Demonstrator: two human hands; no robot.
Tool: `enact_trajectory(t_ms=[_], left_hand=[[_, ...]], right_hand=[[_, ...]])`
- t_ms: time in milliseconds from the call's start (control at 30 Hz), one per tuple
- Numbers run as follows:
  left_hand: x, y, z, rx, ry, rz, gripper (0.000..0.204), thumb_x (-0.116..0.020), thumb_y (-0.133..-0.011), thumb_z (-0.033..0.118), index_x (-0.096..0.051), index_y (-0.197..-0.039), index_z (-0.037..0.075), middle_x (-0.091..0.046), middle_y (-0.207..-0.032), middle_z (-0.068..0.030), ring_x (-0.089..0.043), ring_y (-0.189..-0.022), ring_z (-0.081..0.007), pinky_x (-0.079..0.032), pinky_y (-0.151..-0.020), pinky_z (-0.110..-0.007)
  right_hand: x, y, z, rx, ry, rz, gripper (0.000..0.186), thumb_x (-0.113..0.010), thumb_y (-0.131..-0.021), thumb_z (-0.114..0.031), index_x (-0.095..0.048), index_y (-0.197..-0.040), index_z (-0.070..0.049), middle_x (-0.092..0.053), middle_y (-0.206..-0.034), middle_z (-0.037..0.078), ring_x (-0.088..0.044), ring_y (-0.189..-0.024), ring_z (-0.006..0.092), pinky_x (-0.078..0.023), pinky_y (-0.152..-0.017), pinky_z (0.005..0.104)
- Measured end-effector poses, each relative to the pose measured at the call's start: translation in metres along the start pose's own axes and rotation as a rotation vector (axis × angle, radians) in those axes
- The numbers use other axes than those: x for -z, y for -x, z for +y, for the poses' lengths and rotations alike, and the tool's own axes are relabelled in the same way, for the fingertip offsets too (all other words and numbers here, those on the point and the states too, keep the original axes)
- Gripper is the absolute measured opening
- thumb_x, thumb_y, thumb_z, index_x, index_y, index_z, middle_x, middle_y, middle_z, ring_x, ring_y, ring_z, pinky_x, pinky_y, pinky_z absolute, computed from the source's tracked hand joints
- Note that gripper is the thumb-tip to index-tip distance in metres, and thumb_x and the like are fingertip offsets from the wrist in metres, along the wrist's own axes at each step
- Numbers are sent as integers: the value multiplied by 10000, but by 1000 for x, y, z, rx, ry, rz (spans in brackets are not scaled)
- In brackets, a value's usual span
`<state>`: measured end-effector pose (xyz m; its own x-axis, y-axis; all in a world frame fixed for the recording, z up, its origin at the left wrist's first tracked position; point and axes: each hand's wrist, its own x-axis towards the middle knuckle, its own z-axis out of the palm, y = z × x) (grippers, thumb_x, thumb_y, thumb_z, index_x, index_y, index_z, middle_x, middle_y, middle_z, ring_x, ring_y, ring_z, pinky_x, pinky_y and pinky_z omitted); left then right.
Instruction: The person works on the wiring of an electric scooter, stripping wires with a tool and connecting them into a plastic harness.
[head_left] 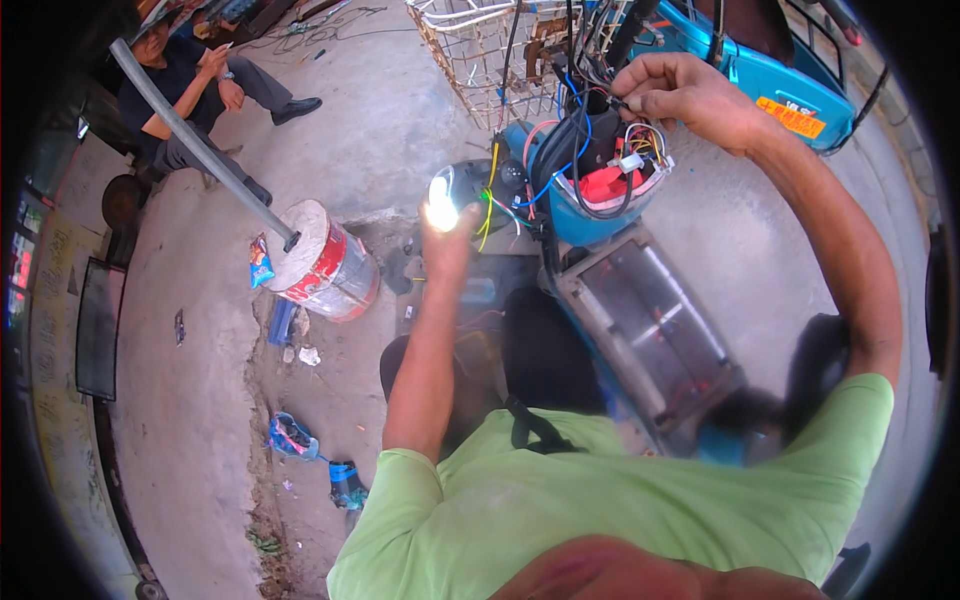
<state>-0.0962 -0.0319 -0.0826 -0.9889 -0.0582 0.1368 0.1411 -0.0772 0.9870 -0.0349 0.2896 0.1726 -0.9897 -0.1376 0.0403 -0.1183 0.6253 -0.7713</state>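
Observation:
My left hand is closed around a glowing headlight, whose dark round housing turns to the right. Yellow, blue and white wires run from behind it toward the opened blue front body of a vehicle. Above that body my right hand pinches a thin black wire between thumb and fingers; the exact wire end is hard to make out. Below it, a red part, a white connector and a bundle of coloured wires sit in the opening.
A rusty white wire basket stands ahead, with a blue vehicle body beyond on the right. A red-and-white drum with an upright pole is at left. Another person sits far left. A framed panel lies right of my legs.

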Motion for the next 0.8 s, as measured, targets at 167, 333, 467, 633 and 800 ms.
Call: enact_trajectory(t_ms=[167, 333, 467, 633, 800], left_hand=[[18, -17, 66, -78, -266, 23, 419, -786, -871, 190, -625, -1212, 8, -676, -1104, -67, -602, -976, -155, -478, -898, -305], [74, -55, 150, -246, -395, 107, 462, -785, -866, 224, -629, -1243, 8, -675, -1105, -70, -605, -982, -164, -476, -911, -308], [81, -78, 222, -495, -380, 142, 535, -794, -862, 239, -611, -1291, -22, -669, -1157, -76, -617, -1035, -163, -466, -948, -302], [66, -97, 285, -876, -656, 90, 653, -818, -804, 286, -607, -1342, -17, -693, -1217, -179, -663, -1132, -245, -491, -1013, -346], [30, -106, 316, -1059, -771, 61, 635, -779, -834, 367, -622, -1345, 24, -718, -1168, -182, -690, -1081, -277, -517, -979, -371]], right_hand=[[3, 0, 8, 3, 30, 17, 330, -667, -906, -212, -717, -1197, -64, -762, -1077, 62, -710, -1019, 123, -475, -751, 242], [0, -7, 0, 23, -35, -3, 339, -665, -901, -241, -715, -1186, -65, -764, -1078, 66, -706, -1019, 123, -466, -739, 251], [-11, -5, -2, -22, -13, 34, 289, -636, -930, -182, -689, -1182, -51, -733, -1002, 17, -644, -907, 71, -459, -713, 227], [-22, -7, 2, -21, -54, -42, 280, -668, -938, -145, -665, -1182, -9, -703, -1068, 52, -648, -968, 106, -514, -843, 266], [-19, -6, -14, -61, 227, -55, 353, -698, -951, -180, -651, -1229, 33, -714, -1095, 108, -675, -1002, 181, -534, -933, 320]])
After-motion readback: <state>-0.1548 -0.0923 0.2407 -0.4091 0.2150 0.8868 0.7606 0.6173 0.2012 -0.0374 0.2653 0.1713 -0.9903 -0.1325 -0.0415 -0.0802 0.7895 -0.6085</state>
